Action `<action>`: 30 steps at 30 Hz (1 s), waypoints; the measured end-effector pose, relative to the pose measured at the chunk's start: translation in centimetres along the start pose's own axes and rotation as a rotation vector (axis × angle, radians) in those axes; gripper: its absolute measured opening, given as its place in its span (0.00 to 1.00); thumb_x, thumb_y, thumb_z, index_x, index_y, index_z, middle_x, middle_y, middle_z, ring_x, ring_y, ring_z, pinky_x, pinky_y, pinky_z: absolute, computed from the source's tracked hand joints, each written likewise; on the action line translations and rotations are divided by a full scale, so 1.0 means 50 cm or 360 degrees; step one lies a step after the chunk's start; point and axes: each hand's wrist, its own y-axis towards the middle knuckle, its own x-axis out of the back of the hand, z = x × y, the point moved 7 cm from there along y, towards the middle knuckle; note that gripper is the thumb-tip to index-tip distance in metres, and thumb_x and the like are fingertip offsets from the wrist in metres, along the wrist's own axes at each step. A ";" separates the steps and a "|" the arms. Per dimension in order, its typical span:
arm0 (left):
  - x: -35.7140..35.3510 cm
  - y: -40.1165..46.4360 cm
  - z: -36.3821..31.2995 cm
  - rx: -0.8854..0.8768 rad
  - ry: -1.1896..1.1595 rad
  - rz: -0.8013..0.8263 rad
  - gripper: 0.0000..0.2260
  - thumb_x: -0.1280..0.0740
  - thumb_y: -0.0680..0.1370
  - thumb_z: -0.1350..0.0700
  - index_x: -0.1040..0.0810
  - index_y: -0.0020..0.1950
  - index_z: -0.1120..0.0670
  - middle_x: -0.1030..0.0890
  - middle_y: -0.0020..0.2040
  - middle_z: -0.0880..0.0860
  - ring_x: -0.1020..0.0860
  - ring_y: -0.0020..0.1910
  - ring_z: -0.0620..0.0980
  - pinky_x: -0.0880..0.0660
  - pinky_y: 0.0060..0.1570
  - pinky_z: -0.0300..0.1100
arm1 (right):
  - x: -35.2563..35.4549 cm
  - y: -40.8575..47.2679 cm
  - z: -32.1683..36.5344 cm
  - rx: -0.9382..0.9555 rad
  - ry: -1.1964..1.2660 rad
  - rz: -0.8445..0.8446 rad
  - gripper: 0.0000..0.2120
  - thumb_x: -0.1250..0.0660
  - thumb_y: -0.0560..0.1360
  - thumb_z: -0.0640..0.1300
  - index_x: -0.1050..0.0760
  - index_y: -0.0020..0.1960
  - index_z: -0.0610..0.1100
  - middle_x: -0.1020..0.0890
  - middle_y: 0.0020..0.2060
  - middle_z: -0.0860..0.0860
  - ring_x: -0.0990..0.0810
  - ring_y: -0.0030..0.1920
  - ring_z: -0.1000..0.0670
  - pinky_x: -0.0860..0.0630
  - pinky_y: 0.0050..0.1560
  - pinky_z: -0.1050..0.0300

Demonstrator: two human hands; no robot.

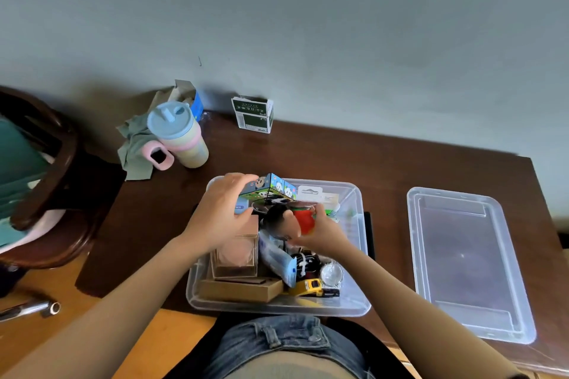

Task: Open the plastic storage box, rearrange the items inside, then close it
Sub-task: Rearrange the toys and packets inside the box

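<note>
Rearranging step: with the lid (468,261) off on the desk (354,160), your left hand (220,215) grips the panda-print box (271,189) and your right hand (320,231) pinches a red toy (304,220) over the storage box (354,255); next, seat both inside.

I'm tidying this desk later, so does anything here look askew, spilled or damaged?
Nothing is spilled. One oddity: the green-and-white carton by the wall has a torn-open top. A crumpled grey-green cloth lies bunched behind the pastel lidded tumbler. The clear plastic lid lies flat beside the open storage box.
</note>
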 end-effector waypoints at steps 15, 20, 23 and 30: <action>-0.019 0.063 0.012 0.0102 0.0117 0.0050 0.16 0.27 0.73 0.50 0.24 0.58 0.52 0.21 0.52 0.49 0.24 0.51 0.52 0.28 0.50 0.51 | 0.070 -0.061 -0.006 0.0000 -0.0387 0.0274 0.24 0.30 0.68 0.51 0.30 0.62 0.48 0.23 0.47 0.52 0.22 0.47 0.51 0.23 0.46 0.59; -0.007 0.054 0.020 0.0177 -0.0542 0.0144 0.14 0.28 0.74 0.53 0.23 0.57 0.55 0.18 0.52 0.48 0.20 0.51 0.48 0.24 0.54 0.49 | 0.087 -0.097 -0.018 -0.0043 -0.0872 0.0401 0.18 0.31 0.69 0.55 0.25 0.55 0.46 0.20 0.47 0.51 0.22 0.46 0.51 0.23 0.47 0.58; 0.000 0.042 0.032 0.0294 -0.0778 0.0165 0.10 0.29 0.75 0.56 0.22 0.55 0.55 0.17 0.50 0.47 0.19 0.48 0.45 0.22 0.48 0.40 | 0.082 -0.103 -0.012 -0.0003 -0.1109 0.0414 0.19 0.31 0.70 0.54 0.25 0.57 0.46 0.19 0.48 0.51 0.21 0.48 0.50 0.23 0.47 0.57; 0.016 0.012 0.046 0.0557 -0.1391 0.0029 0.06 0.32 0.76 0.62 0.23 0.51 0.55 0.16 0.45 0.48 0.18 0.44 0.41 0.24 0.40 0.32 | 0.062 -0.093 -0.002 0.0083 -0.1391 0.0458 0.18 0.31 0.71 0.54 0.24 0.57 0.45 0.19 0.48 0.50 0.21 0.46 0.50 0.26 0.43 0.59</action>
